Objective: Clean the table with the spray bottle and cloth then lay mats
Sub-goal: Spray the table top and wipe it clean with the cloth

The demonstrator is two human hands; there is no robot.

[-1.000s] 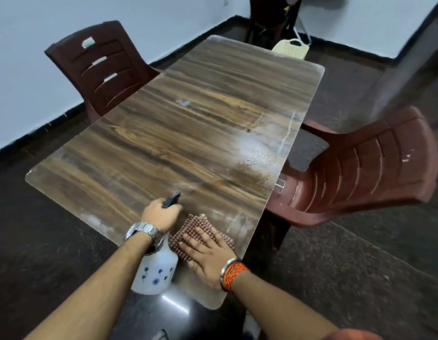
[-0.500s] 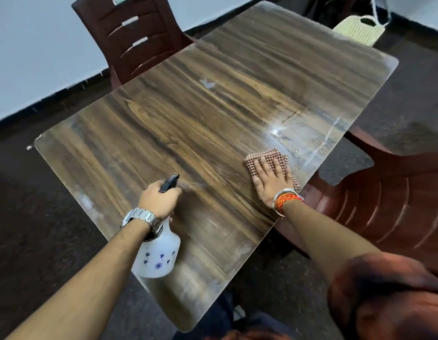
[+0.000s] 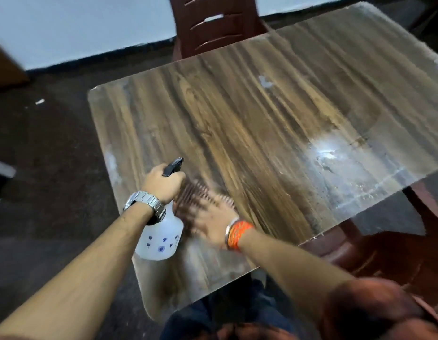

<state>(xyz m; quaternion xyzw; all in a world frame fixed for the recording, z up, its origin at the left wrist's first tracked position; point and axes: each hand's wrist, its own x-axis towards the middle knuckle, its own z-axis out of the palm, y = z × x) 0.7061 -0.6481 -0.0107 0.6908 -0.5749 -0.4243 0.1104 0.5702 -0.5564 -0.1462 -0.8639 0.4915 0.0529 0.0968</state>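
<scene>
A white spray bottle (image 3: 160, 239) with small blue flowers and a black nozzle hangs over the near left edge of the wood-grain table (image 3: 249, 114). My left hand (image 3: 163, 184) grips its neck. Right beside it, my right hand (image 3: 210, 222) presses flat on a red-and-white checked cloth (image 3: 191, 195) on the tabletop; both are motion-blurred. A wet, shiny patch (image 3: 335, 158) lies on the table's right side. No mats are in view.
A dark red plastic chair (image 3: 213, 23) stands at the table's far side. Another dark red chair (image 3: 397, 251) sits at the right, under the table edge. Dark floor surrounds the table, with a small white scrap (image 3: 39, 101) at the left.
My right hand swept the cloth from the table's right edge back left, next to the spray bottle. The view swung left. My left hand kept hold of the bottle.
</scene>
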